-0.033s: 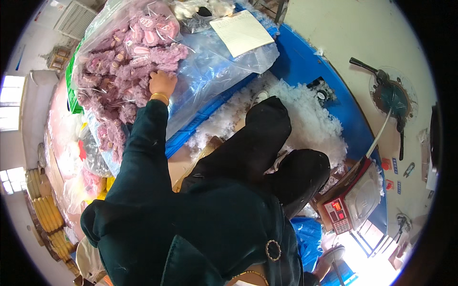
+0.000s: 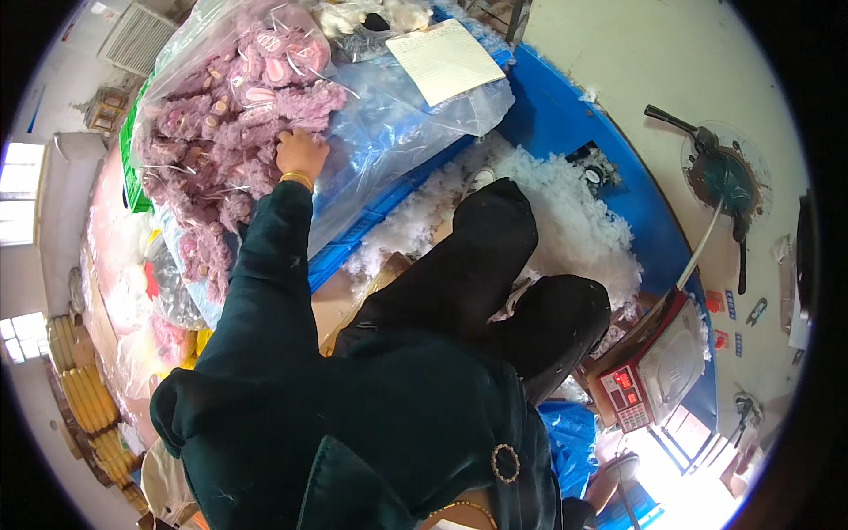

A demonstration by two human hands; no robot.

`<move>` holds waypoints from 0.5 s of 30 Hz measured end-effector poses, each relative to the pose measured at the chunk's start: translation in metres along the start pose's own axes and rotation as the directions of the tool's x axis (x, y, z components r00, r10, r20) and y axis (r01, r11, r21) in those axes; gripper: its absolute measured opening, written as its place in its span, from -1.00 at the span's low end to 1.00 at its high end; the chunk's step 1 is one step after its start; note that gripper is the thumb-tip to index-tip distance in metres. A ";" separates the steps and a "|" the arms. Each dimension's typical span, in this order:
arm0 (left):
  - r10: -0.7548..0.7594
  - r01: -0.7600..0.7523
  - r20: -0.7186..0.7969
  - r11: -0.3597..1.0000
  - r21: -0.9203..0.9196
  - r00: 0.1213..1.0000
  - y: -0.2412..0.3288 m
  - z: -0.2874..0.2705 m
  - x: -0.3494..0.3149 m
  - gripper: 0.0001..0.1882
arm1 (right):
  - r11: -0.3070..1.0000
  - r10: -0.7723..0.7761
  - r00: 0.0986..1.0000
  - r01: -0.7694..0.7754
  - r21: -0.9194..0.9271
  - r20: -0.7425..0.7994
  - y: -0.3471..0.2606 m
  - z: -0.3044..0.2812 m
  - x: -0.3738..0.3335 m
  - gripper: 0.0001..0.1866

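Observation:
My left hand (image 2: 300,155) reaches forward at the end of a dark green sleeve, a gold bangle on the wrist. It lies on a heap of fluffy purple plush pieces (image 2: 231,132) inside a large clear plastic bag (image 2: 397,124). The fingertips are sunk into the fluff, so I cannot tell whether they grip a piece. My right hand is out of sight. My legs in black trousers (image 2: 477,265) stretch toward a pile of white stuffing (image 2: 574,212).
A white paper sheet (image 2: 446,57) lies on the bag. The stuffing sits in a blue bin (image 2: 565,115). A scale with a red display (image 2: 649,371) stands at lower right, a floor fan (image 2: 720,177) beyond it. More bagged goods (image 2: 132,291) are piled on the left.

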State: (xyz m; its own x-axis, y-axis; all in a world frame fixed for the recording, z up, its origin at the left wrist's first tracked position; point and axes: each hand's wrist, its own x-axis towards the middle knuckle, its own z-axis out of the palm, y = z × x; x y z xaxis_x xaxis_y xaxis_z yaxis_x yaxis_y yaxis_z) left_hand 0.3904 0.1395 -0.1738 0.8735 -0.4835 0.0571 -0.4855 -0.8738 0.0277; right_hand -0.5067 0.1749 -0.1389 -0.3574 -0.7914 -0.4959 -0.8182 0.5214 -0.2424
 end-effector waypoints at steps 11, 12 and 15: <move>0.347 -0.433 -0.259 0.747 -0.505 0.901 0.023 -0.019 -0.003 -0.95 | 0.780 -0.605 0.795 0.584 0.223 0.034 -0.273 -0.009 -0.006 -0.61; 0.290 -0.224 -0.101 0.429 -0.875 0.952 0.023 -0.031 -0.003 -0.93 | 0.752 -0.644 0.764 0.623 0.215 0.040 -0.288 -0.003 -0.001 -0.62; 0.226 -0.024 -0.028 -0.023 -0.999 0.974 0.021 -0.061 0.010 -0.85 | 0.692 -0.713 0.695 0.680 0.241 0.087 -0.331 0.012 -0.007 -0.63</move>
State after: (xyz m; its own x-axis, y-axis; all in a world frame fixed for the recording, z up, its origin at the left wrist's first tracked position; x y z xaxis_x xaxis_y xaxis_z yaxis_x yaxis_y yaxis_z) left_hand 0.3864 0.1197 -0.1117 0.7397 -0.6669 0.0901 -0.0460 0.0835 0.9954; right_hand -0.2285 0.0114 -0.0653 0.3745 -0.8943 -0.2448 -0.7010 -0.1002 -0.7061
